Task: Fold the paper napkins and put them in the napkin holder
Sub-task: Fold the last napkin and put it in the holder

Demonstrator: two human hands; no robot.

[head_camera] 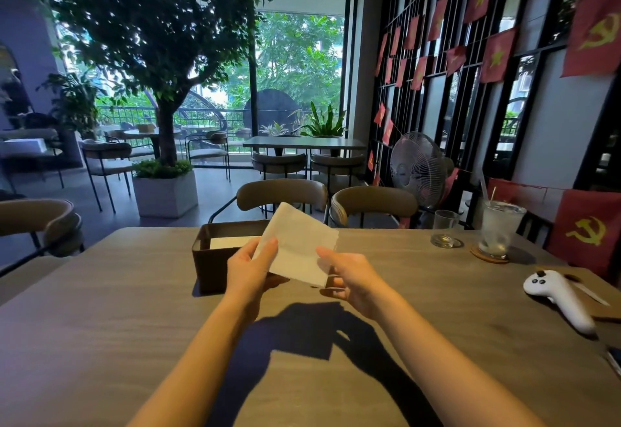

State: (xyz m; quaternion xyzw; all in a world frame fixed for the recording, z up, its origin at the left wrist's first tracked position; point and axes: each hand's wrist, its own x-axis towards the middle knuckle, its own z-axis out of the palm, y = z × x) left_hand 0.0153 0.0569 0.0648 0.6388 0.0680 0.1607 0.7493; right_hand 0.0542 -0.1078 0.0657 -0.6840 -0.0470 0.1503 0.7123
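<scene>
Napkin [295,245]: white paper, held above the wooden table [134,319], tilted, just in front of and partly over the holder.
Napkin holder [215,260]: dark open-topped box on the table; white napkin stack [228,242] lying flat inside.
Left hand [250,267]: raised off the table, thumb on top of the napkin's left edge, fingers underneath, pinching it.
Right hand [349,275]: raised likewise, thumb pressed on the napkin's lower right corner, fingers curled below.
Drinking glass [500,230]: iced drink with straw, on a coaster at far right.
Empty glass [444,228]: just left of it.
White controller [557,299]: lying near the right edge.
</scene>
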